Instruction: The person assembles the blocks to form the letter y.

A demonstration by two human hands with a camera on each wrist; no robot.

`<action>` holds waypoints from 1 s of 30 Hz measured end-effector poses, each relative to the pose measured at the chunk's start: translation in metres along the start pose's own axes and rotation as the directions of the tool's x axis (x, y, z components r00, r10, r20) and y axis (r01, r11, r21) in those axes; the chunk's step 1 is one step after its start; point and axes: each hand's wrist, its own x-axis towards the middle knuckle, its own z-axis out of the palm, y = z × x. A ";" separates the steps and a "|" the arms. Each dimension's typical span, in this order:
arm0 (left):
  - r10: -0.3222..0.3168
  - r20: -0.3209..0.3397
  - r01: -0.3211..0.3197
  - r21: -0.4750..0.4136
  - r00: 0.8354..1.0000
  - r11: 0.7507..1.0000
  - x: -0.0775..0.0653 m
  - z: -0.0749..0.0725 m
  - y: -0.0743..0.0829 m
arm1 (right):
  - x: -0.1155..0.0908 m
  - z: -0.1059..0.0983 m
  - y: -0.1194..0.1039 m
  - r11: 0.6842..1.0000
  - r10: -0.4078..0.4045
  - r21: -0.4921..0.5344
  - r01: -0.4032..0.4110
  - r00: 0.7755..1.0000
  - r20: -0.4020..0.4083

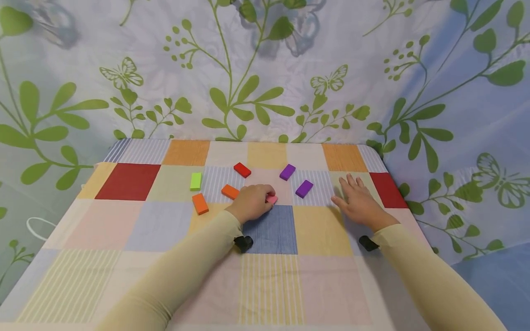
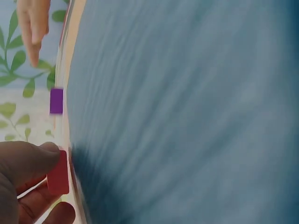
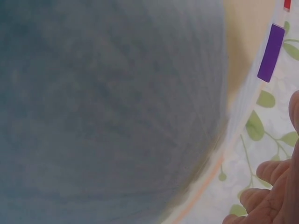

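- Left hand (image 1: 253, 202), centre of the frame: thumb and fingers clamped on the pink block (image 1: 271, 199).
- Pink block: centre of the frame, at the fingertips; I cannot tell whether it touches the cloth (image 1: 323, 230).
- Right hand (image 1: 359, 202), right of centre: fingers apart, palm down, holding nothing; contact with the cloth cannot be determined from here.
- Orange block (image 1: 229, 191): just left of the left hand.
- Second orange block (image 1: 200, 204): farther left and slightly lower.
- Green block (image 1: 196, 181): left of centre, above the second orange block.
- Red block (image 1: 242, 170): above the left hand.
- Purple block (image 1: 287, 172) and second purple block (image 1: 304, 189): between the hands, near each other, apart, both tilted.
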 end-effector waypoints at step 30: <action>-0.137 0.023 0.139 -0.212 0.990 0.968 0.005 -0.002 -0.030 | 0.033 0.009 -0.038 0.998 -0.061 -0.018 0.062 0.997 0.039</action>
